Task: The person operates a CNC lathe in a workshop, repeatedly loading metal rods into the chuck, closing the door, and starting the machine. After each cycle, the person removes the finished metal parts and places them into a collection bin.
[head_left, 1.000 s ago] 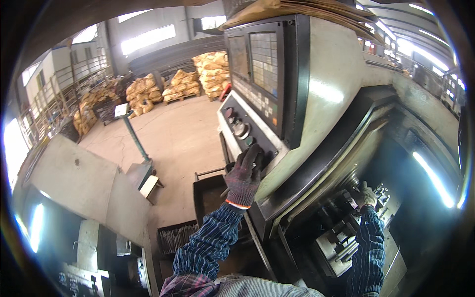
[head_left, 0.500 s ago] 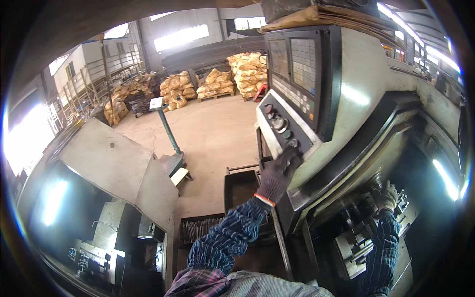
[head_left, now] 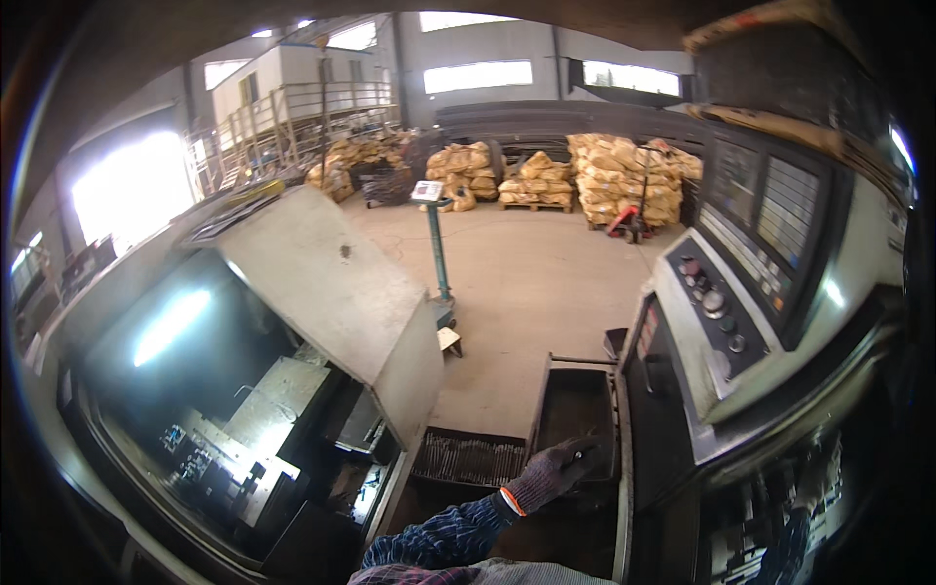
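My left hand (head_left: 552, 475), in a dark knitted glove with an orange cuff edge, is over the near part of a black bin (head_left: 575, 390). Its fingers look curled, and a small bright spot shows at them; what they hold, if anything, I cannot make out. Beside the bin, a dark crate (head_left: 429, 476) holds many thin metal rods (head_left: 476, 456). My right hand (head_left: 817, 480), gloved, is in the shadowed opening of the right-hand machine, near its metal tooling (head_left: 751, 531). Its fingers are too dim and blurred to read.
The control panel (head_left: 717, 302) of the right machine juts out above the bin. At left stands another machine (head_left: 341, 283) with a lit interior. A green-posted scale (head_left: 438, 249) is on the floor (head_left: 507, 283) ahead; yellow sacks (head_left: 624, 180) are stacked farther back.
My left hand has come off the control panel's lower buttons and down to the black bin. The view has swung left, and my right hand remains inside the right machine.
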`<state>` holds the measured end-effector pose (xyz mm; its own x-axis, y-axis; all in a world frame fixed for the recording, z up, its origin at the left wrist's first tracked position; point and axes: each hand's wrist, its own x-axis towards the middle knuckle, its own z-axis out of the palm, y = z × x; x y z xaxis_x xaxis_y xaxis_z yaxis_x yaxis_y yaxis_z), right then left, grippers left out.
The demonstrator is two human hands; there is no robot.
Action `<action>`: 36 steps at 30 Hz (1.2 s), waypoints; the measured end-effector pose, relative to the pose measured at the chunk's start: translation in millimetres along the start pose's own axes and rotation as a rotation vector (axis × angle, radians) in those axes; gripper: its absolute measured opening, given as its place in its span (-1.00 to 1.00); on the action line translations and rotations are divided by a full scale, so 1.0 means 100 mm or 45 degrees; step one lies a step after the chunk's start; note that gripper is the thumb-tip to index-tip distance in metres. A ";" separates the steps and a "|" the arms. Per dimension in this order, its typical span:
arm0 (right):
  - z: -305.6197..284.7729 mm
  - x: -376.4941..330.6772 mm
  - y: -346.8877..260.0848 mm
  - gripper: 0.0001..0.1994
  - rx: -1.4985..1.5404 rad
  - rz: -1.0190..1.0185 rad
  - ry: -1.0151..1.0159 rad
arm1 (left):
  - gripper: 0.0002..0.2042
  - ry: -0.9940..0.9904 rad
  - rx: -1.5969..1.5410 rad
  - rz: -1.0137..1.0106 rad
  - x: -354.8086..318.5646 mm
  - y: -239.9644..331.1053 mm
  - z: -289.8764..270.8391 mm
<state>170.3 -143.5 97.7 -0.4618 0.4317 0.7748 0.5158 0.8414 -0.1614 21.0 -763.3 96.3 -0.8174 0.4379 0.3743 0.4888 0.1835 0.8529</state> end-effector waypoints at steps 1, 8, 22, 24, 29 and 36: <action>-0.06 -0.02 -0.21 -0.35 0.059 0.050 0.015 | -0.60 0.038 -0.112 -0.016 -0.09 0.04 -0.12; -0.40 -0.93 -2.55 -0.47 0.794 -0.348 -0.129 | -0.56 -0.061 -0.928 -0.358 -0.48 -0.01 -0.62; -1.28 -2.73 -6.26 -0.62 1.822 -1.444 -1.512 | -0.57 0.514 -0.734 -0.053 -1.93 0.88 -2.07; -1.30 -2.87 -6.42 -0.62 1.863 -1.443 -1.685 | -0.56 0.640 -0.797 -0.008 -2.20 0.86 -2.14; -1.45 -2.98 -6.91 -0.59 2.321 -1.169 -2.488 | -0.53 1.042 -0.841 -0.189 -2.62 1.05 -2.29; -1.06 -3.08 -7.74 -0.38 2.652 -0.468 -3.155 | -0.62 1.636 -0.504 -0.043 -2.92 1.17 -2.63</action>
<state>-10.5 -962.1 48.6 -0.2433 -0.9570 0.1579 0.4665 -0.2582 -0.8460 237.1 -1101.2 182.2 -0.6388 -0.7315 0.2385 0.5208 -0.1830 0.8339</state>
